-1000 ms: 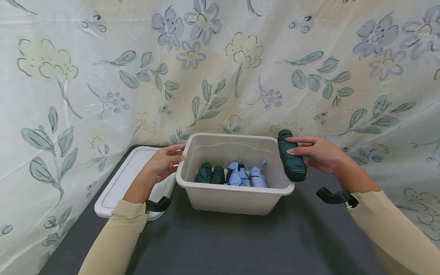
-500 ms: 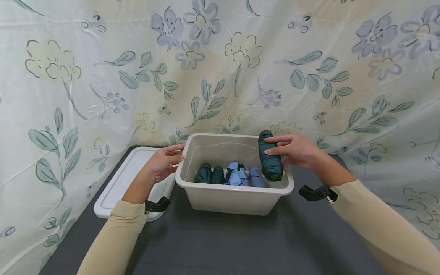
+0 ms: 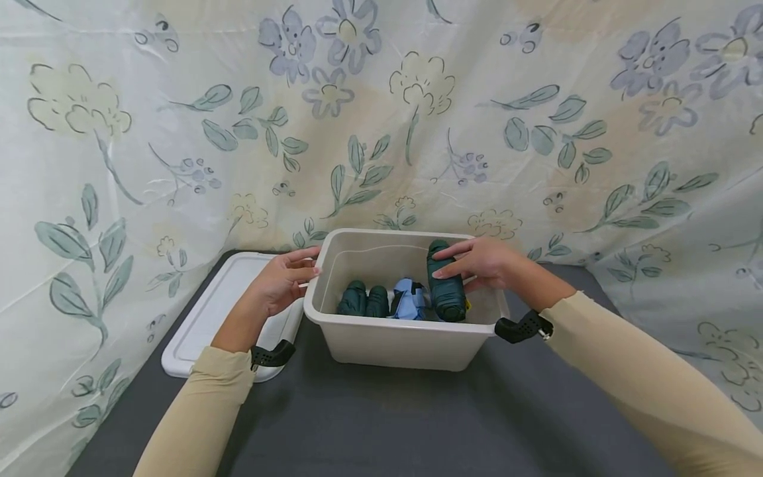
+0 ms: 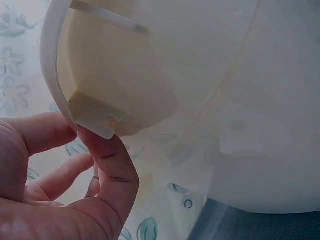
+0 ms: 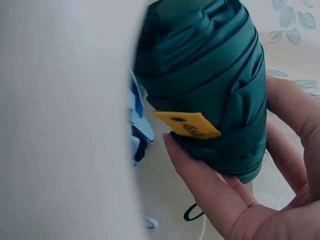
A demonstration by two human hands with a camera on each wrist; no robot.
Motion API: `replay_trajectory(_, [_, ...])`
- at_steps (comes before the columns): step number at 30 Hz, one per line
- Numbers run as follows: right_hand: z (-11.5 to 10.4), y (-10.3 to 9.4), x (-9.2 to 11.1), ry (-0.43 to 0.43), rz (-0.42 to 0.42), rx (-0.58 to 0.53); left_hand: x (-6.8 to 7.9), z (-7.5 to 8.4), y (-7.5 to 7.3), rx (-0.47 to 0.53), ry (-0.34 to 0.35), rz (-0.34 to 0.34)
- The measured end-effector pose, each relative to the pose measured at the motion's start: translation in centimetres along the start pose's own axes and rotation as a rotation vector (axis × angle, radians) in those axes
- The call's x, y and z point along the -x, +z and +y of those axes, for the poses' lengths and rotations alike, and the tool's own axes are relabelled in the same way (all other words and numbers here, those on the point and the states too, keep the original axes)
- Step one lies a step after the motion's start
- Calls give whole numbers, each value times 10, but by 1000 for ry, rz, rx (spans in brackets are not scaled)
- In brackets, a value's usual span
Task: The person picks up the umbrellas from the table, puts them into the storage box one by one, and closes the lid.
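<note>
A dark green folded umbrella [image 3: 447, 295], wrapped tight and bearing a yellow tag [image 5: 187, 125], is gripped by my right hand [image 3: 485, 262] inside the right half of a cream plastic bin [image 3: 405, 344]. It stands tilted, thumb on one side and fingers on the other. At the bin's left end, my left hand [image 3: 280, 281] pinches the rim [image 4: 52, 65]. Two smaller-looking dark green rolls [image 3: 352, 299] lie at the left in the bin, beside a light blue bundle [image 3: 408, 301] with black parts. The held umbrella hides the violet-blue roll seen earlier.
A white lid [image 3: 220, 305] lies left of the bin on the dark grey table [image 3: 387, 424], partly behind the left forearm. Floral fabric [image 3: 357, 165] hangs close behind the bin and along the sides. Each wrist wears a black strap [image 3: 524, 326].
My right hand has carried the green umbrella leftward from the bin's right rim to inside the bin, and slightly down. My left hand stays at the rim.
</note>
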State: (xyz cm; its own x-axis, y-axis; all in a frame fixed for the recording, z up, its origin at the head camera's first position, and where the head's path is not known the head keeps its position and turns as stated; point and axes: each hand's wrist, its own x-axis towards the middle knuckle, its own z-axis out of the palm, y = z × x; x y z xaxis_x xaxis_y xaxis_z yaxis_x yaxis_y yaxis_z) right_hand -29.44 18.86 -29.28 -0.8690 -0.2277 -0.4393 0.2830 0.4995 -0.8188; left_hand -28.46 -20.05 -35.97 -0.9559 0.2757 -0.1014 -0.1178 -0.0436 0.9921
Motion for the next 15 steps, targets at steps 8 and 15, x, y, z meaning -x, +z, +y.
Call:
replay_trajectory(8, [-9,0,-6,51,-32,37,0,2,1,28,-13,22])
replay_trajectory(15, [-10,1,-14,96,-21,114,0,2,4,40,-26,20])
